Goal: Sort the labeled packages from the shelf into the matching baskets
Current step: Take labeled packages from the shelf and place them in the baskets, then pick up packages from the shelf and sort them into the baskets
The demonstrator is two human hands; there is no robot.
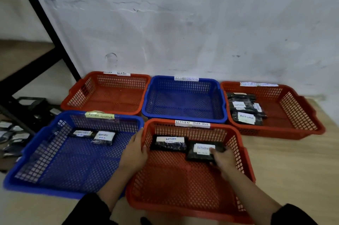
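Pressing your right hand [222,160] with curled fingers on the black package [202,151] lying in the near red basket [183,204], you rest your left hand [134,153], fingers relaxed, on its left rim.

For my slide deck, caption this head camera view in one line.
Right hand places a labeled package in the near red basket while left hand steadies its rim.

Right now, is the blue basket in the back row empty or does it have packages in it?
Empty: the back blue basket shows only its bare mesh floor, no packages.
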